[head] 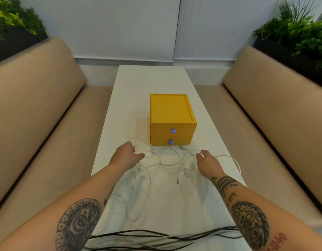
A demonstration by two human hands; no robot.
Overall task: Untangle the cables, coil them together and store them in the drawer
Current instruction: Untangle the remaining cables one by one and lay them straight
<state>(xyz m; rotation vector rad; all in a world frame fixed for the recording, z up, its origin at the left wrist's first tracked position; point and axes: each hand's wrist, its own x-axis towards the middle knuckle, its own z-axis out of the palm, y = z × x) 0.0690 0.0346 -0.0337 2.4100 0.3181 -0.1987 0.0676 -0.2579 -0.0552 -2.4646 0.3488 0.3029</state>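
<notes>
Head view looks down on a long white table [156,84] with a tan bench [39,105] on each side. A yellow box [171,113] sits in the middle of the table. It has two drawers, one on top of the other. The top drawer [173,129] and the bottom drawer [172,140] are both pushed in. Each one has a small blue pull [173,130] on its front.

White cables [170,162] lie in a messy pile of loops on the table, just in front of the box. Some loops cross over each other. More thin white loops trail toward the near end of the table. Two small plugs [187,174] lie among the loops, near the right hand.

The left hand [126,155] rests on the left part of the pile, palm down. Its fingers curl on a loop there, with the thumb pointing to the right. The right hand [207,160] is on the right part of the pile. Its fingertips pinch a strand of white cable, and that strand bends away to the right in a big curve. Both forearms have dark tattoos.

Black cables [156,238] lie in a loose bunch across the near edge of the table, well apart from the box. Green plants [301,29] stand in dark pots behind the benches, by a pale wall
</notes>
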